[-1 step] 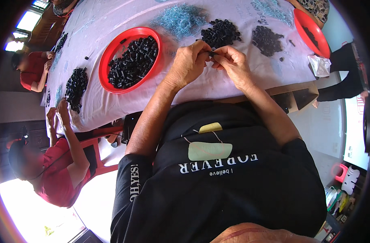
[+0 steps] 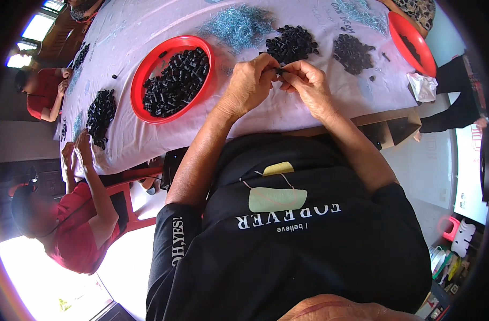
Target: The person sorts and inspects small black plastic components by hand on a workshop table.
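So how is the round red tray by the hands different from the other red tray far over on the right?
The near round red plastic tray is heaped with small black parts, while the far red tray at the table's right end shows only a few. The near one is in full view as a circle; the far one is seen at a slant, partly cut off. Both are red and sit on the white tablecloth.

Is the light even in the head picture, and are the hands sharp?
Head view: not even; bottom-left corner is washed out by glare. Left hand and right hand are sharp, on a small black part. Table edge bends near the rim.
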A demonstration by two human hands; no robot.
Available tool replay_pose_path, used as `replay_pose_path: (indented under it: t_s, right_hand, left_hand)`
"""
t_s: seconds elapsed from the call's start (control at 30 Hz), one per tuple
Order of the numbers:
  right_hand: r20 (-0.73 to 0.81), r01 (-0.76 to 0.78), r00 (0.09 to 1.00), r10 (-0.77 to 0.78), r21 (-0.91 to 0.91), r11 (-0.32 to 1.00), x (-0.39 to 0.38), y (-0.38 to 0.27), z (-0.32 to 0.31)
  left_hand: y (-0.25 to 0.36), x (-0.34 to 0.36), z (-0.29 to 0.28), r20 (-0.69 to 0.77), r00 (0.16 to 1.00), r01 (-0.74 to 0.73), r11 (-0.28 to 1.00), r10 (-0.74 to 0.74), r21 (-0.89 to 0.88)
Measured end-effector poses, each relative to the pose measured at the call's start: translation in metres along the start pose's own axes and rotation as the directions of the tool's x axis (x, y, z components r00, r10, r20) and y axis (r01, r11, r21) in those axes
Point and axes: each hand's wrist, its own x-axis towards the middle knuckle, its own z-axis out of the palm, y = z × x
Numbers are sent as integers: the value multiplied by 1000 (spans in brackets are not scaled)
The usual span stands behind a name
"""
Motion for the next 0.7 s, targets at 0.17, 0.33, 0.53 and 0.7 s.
replay_pose_path:
  t_s: [0.17,0.33,0.53,0.7]
  right_hand:
    - [-6,25,1000,-25,-19,1000,-1,1,-1]
    - [1,70,998,-70,-52,996,-3,-1,0]
    - [-2,119,993,-120,-70,990,-3,0,3]
    - [-18,1,1000,0,67,998,-2,-4,0]
  left_hand:
    - [0,0,2,-16,999,-31,999,32,20]
    - [1,0,0,-7,1000,-28,1000,28,4]
    - [5,1,-1,14,999,47,994,-46,-97]
    - [6,1,1,-34,999,8,996,-10,-85]
